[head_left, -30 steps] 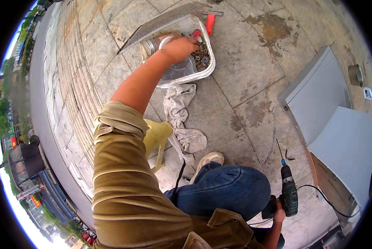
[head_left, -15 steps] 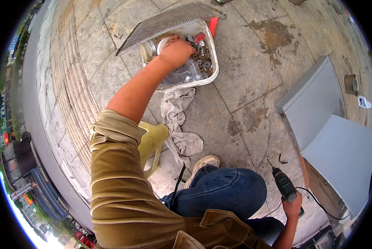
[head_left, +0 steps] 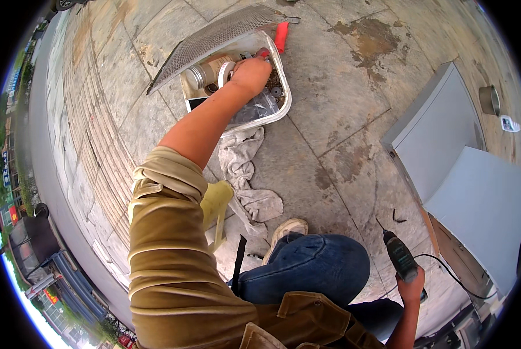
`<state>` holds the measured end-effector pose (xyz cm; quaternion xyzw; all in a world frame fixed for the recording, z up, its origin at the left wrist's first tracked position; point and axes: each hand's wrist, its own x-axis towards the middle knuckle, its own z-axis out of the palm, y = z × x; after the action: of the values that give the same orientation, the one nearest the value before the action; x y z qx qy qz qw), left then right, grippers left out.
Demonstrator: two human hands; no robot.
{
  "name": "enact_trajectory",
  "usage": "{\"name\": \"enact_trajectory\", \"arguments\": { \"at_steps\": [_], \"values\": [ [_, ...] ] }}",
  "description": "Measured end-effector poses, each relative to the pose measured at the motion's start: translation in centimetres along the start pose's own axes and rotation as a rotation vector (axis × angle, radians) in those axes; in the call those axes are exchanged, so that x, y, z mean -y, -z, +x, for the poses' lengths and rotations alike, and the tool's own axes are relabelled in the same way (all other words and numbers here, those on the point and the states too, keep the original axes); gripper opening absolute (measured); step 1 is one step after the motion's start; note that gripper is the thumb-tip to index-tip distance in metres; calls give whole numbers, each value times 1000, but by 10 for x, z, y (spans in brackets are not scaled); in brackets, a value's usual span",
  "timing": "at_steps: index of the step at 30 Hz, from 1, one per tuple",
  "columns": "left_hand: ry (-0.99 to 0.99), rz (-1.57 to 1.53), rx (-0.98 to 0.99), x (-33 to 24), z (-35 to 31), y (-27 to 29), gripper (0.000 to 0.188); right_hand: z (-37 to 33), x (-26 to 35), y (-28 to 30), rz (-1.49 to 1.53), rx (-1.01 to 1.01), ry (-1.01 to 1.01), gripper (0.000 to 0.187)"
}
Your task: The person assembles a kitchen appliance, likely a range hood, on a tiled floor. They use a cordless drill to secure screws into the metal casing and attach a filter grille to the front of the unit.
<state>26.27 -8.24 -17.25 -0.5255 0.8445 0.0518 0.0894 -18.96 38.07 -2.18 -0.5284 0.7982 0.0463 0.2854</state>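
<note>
My left hand (head_left: 253, 76) reaches down into a white plastic bin (head_left: 285, 104), its fingers hidden among small metal parts (head_left: 276, 92) and close to a red object (head_left: 263, 53). Beside it in the bin are a white roll of tape (head_left: 224, 74), a clear jar with a metal lid (head_left: 197, 77) and a clear plastic bag (head_left: 257, 109). Low on the right, my right hand (head_left: 411, 287) is wrapped round the grip of a dark corded power drill (head_left: 399, 256). The drill's thin bit points up and away from me, above the paving.
A metal mesh panel (head_left: 214, 41) leans over the bin's far side. A grey rag (head_left: 247, 168) and a yellow plastic stool (head_left: 215, 203) are nearer me. To the right stand grey panels (head_left: 435, 128), a metal ring (head_left: 489, 100) and the drill's black cable (head_left: 446, 271).
My left hand has shifted within the bin, toward the red object, uncovering more of the tape roll and jar. The view has moved slightly. My right hand still grips the drill.
</note>
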Motion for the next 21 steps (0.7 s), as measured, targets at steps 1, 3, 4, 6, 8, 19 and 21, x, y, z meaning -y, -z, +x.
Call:
{"name": "enact_trajectory", "arguments": {
  "at_steps": [1,3,4,6,8,19,21],
  "values": [
    [24,-11,20,-2,1,2,16,-2,-3,-2,-3,6,-18,33],
    [54,-15,66,-6,2,5,16,-6,-8,-4,-8,17,-53,37],
    [60,-5,91,-5,2,4,16,-7,-10,-6,-29,25,-55,38],
    [59,26,117,-1,0,0,20,-9,-13,-6,-70,42,-57,42],
    [11,45,119,-3,0,-2,22,-9,-4,-4,-48,-79,-6,30],
    [29,-100,0,7,-10,-8,19,-25,-18,-22,-9,-213,64,28],
    [117,-111,59,4,-7,-2,19,-30,-12,-24,-1,-252,68,28]
  ]
}}
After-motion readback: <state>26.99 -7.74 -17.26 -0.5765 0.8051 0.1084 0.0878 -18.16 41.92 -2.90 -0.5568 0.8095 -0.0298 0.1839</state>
